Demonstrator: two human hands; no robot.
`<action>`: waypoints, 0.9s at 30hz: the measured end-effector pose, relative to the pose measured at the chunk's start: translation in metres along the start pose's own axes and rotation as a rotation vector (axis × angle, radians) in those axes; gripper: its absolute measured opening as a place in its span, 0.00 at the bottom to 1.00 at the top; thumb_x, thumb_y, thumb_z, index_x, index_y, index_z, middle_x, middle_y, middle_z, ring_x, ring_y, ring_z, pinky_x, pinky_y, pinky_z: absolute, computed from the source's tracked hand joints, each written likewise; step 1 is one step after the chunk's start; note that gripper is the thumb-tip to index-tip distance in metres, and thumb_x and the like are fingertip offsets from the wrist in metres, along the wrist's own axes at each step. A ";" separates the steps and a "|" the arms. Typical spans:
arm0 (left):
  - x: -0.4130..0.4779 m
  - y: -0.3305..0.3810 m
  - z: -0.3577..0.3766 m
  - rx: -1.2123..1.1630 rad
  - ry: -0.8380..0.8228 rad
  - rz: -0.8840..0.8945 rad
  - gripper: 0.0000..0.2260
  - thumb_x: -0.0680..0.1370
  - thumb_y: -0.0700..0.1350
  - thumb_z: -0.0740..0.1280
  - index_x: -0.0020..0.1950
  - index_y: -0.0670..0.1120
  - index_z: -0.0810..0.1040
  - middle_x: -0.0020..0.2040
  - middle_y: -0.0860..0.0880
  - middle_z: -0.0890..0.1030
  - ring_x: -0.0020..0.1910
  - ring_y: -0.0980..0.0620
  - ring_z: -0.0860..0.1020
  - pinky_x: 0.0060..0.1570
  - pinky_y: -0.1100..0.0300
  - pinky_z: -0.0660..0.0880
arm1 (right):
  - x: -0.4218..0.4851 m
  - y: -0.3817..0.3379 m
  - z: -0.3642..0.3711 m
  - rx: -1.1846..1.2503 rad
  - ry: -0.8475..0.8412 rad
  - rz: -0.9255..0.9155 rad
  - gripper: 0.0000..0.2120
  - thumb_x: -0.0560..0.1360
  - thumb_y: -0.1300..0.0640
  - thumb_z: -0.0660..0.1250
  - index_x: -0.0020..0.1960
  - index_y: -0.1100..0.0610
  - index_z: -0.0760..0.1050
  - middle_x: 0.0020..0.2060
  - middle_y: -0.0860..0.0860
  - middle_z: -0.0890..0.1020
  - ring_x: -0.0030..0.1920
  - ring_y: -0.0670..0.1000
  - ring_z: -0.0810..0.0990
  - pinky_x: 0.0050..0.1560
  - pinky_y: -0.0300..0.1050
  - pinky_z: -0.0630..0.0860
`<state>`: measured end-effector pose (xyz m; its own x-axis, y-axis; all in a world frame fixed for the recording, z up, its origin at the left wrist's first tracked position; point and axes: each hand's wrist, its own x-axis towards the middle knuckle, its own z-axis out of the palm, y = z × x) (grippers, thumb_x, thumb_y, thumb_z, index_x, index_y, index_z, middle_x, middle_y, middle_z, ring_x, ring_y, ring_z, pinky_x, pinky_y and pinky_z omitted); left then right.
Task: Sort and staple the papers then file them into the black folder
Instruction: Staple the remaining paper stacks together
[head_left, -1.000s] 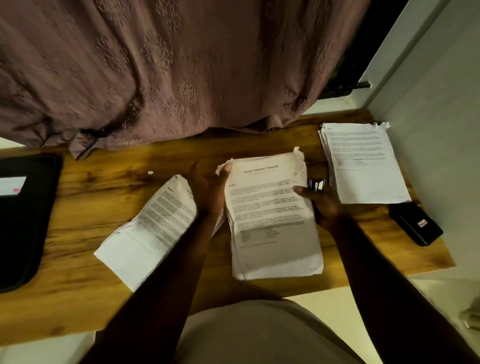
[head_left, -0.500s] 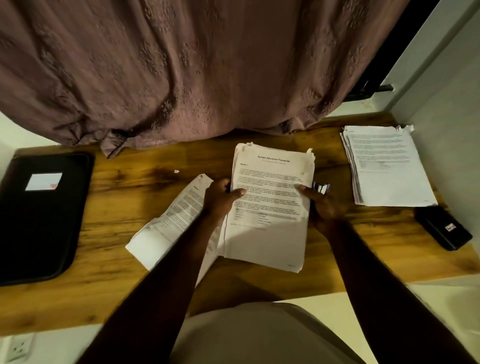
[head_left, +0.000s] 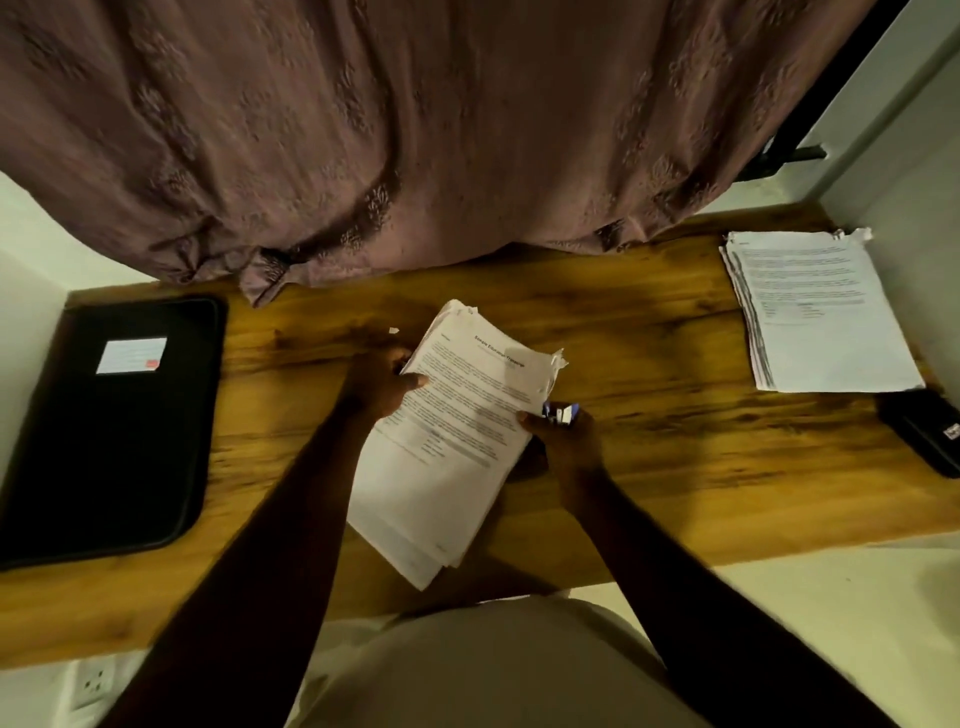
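Note:
A thick stack of printed papers (head_left: 457, 447) lies tilted at the middle of the wooden desk (head_left: 649, 415). My left hand (head_left: 382, 384) grips its upper left edge, thumb on the top sheet. My right hand (head_left: 563, 436) pinches the right edge of the same stack and also holds a small shiny stapler (head_left: 560, 414) in its fingers. A second stack of papers (head_left: 815, 312) rests at the desk's far right. The black folder (head_left: 109, 421), shut and bearing a white label, lies at the far left.
A mauve patterned curtain (head_left: 415, 130) hangs over the desk's back edge. A small black case (head_left: 924, 431) sits at the right edge, below the second stack. White walls close in both sides. A wall socket (head_left: 91, 683) shows below the desk at lower left.
The separate sheaf that lay to the left has been gathered in with the middle stack. Both hands have turned the stack so that it sits tilted, its top leaning to the right.

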<state>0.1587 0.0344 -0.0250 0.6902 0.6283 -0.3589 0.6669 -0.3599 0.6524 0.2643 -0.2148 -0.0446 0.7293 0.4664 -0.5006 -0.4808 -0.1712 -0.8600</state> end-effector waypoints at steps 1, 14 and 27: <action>-0.001 -0.006 -0.004 0.020 -0.010 0.008 0.15 0.76 0.48 0.74 0.60 0.43 0.81 0.54 0.46 0.85 0.50 0.46 0.84 0.52 0.45 0.82 | -0.002 0.005 0.007 -0.029 0.017 0.014 0.12 0.72 0.63 0.76 0.55 0.60 0.81 0.49 0.53 0.87 0.48 0.54 0.87 0.47 0.54 0.84; -0.012 -0.039 -0.005 0.130 -0.001 0.042 0.16 0.78 0.50 0.72 0.62 0.44 0.80 0.56 0.47 0.84 0.51 0.48 0.82 0.44 0.61 0.78 | -0.013 0.037 0.045 -0.363 0.247 -0.047 0.13 0.69 0.56 0.79 0.51 0.52 0.80 0.49 0.47 0.86 0.45 0.49 0.86 0.41 0.45 0.85; -0.005 0.005 0.025 0.185 0.291 0.054 0.26 0.75 0.58 0.71 0.69 0.49 0.73 0.67 0.43 0.76 0.67 0.39 0.72 0.66 0.39 0.71 | -0.006 0.019 -0.010 -0.277 0.434 -0.113 0.07 0.72 0.55 0.72 0.37 0.54 0.79 0.30 0.51 0.81 0.33 0.53 0.79 0.34 0.52 0.78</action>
<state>0.1658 0.0118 -0.0368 0.6345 0.7658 -0.1048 0.6898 -0.4999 0.5236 0.2553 -0.2298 -0.0591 0.9319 0.1028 -0.3479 -0.2837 -0.3911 -0.8755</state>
